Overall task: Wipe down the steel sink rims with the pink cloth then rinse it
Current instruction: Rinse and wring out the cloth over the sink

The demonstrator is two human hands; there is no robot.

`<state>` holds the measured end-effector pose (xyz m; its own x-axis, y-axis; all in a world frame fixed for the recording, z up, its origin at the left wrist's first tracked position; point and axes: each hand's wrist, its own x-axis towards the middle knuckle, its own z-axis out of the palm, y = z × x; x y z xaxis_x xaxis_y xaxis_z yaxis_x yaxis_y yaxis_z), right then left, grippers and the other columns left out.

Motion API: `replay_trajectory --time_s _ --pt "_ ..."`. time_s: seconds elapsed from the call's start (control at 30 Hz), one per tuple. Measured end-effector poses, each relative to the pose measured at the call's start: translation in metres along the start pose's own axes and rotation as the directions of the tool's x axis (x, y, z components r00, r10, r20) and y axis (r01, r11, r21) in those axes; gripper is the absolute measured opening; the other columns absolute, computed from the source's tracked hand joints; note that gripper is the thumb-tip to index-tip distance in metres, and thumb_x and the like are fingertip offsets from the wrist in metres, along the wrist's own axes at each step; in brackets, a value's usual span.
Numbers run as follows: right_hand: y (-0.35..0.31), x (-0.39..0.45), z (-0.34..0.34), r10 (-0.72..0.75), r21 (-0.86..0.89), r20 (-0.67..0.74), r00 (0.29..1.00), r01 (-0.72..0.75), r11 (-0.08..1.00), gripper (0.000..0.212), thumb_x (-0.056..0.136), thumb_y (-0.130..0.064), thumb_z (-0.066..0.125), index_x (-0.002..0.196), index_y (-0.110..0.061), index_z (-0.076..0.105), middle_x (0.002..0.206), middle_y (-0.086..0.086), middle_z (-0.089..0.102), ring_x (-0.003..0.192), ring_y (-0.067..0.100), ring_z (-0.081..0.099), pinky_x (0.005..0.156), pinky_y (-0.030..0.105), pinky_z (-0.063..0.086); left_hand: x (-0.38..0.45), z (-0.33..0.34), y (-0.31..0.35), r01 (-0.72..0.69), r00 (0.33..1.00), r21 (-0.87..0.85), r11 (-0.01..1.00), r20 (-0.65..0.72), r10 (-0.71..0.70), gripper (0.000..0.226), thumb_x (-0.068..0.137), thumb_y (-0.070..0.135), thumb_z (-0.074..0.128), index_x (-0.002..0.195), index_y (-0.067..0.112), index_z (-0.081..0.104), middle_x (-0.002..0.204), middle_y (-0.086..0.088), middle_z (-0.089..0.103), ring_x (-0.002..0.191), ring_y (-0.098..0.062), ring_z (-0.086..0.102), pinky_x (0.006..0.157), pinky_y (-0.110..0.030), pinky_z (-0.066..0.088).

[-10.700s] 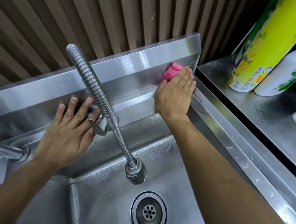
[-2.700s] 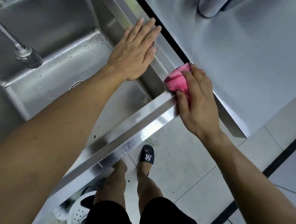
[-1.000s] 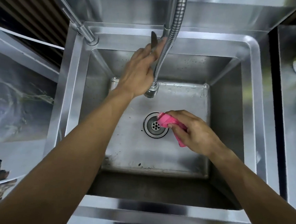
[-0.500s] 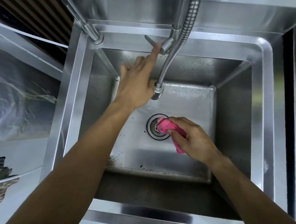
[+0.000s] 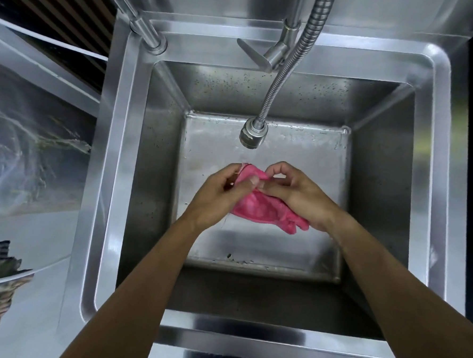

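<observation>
Both hands grip the pink cloth (image 5: 258, 205) over the sink basin (image 5: 374, 170): left hand (image 5: 217, 194), right hand (image 5: 298, 196). The flexible spout head (image 5: 253, 135) hangs just above, its lever (image 5: 251, 54) behind.

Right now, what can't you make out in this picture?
Head view only:
- Round drain: hidden under the pink cloth and both hands, left hand and right hand.
- Water from the steel spray head: too faint to tell.
- Flexible steel hose: top cut off by the frame edge.

Steel sink (image 5: 111, 171), wet, speckled basin floor.
</observation>
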<state>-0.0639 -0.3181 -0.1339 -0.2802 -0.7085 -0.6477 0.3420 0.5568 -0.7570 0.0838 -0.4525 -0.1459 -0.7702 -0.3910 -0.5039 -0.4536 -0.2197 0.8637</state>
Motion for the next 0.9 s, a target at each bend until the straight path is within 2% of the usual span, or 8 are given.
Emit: replay_trajectory --time_s 0.07,0.13,0.2,0.3,0.4,0.5,0.7,0.9 --pt "0.006 0.002 -0.001 0.032 0.107 0.028 0.999 -0.035 0.994 0.029 0.093 -0.027 0.075 0.117 -0.012 0.065 0.111 0.013 0.076 0.106 0.032 0.074 0.098 0.046 0.057 0.002 0.000 -0.001 0.054 0.998 -0.041 0.998 0.025 -0.053 0.023 0.098 0.029 0.068 0.118 0.018 0.071 0.110 -0.006 0.076 0.104 -0.020 0.073 0.086 -0.031 0.058" --pt "0.013 0.001 -0.008 0.045 0.214 0.093 0.995 -0.064 0.975 0.043 0.085 -0.035 0.082 0.122 -0.019 0.066 0.120 0.014 0.072 0.107 0.030 0.072 0.092 0.044 0.057 0.005 -0.003 -0.002 0.108 0.994 -0.079 0.991 -0.001 -0.109 0.026 0.096 0.032 0.070 0.116 0.016 0.069 0.105 -0.007 0.078 0.098 -0.022 0.075 0.079 -0.032 0.059" --pt "0.019 -0.006 -0.016 0.011 0.081 0.130 0.991 -0.022 0.996 0.054 0.075 -0.038 0.087 0.123 -0.035 0.063 0.124 0.002 0.069 0.104 0.017 0.070 0.081 0.030 0.055 0.009 -0.009 -0.004 0.146 0.987 -0.096 0.985 -0.054 -0.151 0.027 0.096 0.034 0.070 0.115 0.016 0.067 0.099 -0.006 0.079 0.091 -0.023 0.077 0.073 -0.034 0.060" --pt "0.034 -0.009 -0.014 -0.087 -0.089 0.074 0.993 0.094 0.992 0.055 0.085 -0.005 0.083 0.123 -0.037 0.061 0.117 -0.016 0.069 0.104 0.004 0.071 0.082 0.020 0.056 0.013 -0.018 -0.012 0.204 0.975 -0.115 0.972 -0.070 -0.212 0.031 0.093 0.036 0.071 0.115 0.015 0.064 0.099 -0.006 0.079 0.094 -0.027 0.077 0.075 -0.036 0.061" --pt "0.046 0.002 -0.010 -0.165 -0.048 -0.101 0.981 0.161 0.986 0.040 0.094 0.006 0.067 0.120 -0.024 0.068 0.110 -0.005 0.076 0.103 0.012 0.073 0.085 0.026 0.060 0.017 -0.026 -0.020 0.268 0.963 -0.119 0.956 0.055 -0.264 0.041 0.085 0.030 0.080 0.121 0.020 0.063 0.110 -0.010 0.076 0.103 -0.030 0.075 0.082 -0.042 0.061" --pt "0.052 0.017 -0.013 -0.095 0.083 -0.216 0.972 0.115 0.990 0.030 0.097 0.004 0.065 0.124 -0.009 0.067 0.111 0.013 0.074 0.095 0.014 0.073 0.077 0.026 0.062 0.025 -0.034 -0.021 0.240 0.969 -0.084 0.967 0.087 -0.233 0.042 0.087 0.012 0.080 0.124 0.022 0.062 0.117 -0.010 0.074 0.107 -0.028 0.073 0.086 -0.047 0.062" --pt "0.052 0.042 -0.009 -0.046 0.260 -0.254 0.966 0.114 0.959 0.036 0.096 0.007 0.063 0.121 -0.017 0.069 0.107 0.005 0.076 0.097 0.023 0.075 0.079 0.040 0.064 0.050 -0.033 -0.024 0.140 0.983 -0.070 0.988 -0.110 -0.147 0.028 0.091 0.002 0.073 0.114 0.014 0.065 0.088 0.002 0.078 0.078 -0.015 0.076 0.054 -0.026 0.057" --pt "0.052 0.054 -0.011 -0.019 0.299 -0.307 0.952 0.116 0.947 0.036 0.095 0.011 0.060 0.122 -0.011 0.071 0.112 0.012 0.075 0.099 0.028 0.072 0.082 0.046 0.065 0.058 -0.038 -0.031 0.230 0.969 -0.073 0.970 -0.074 -0.236 0.024 0.098 0.020 0.070 0.121 0.023 0.065 0.110 -0.010 0.077 0.096 -0.031 0.077 0.074 -0.052 0.064"
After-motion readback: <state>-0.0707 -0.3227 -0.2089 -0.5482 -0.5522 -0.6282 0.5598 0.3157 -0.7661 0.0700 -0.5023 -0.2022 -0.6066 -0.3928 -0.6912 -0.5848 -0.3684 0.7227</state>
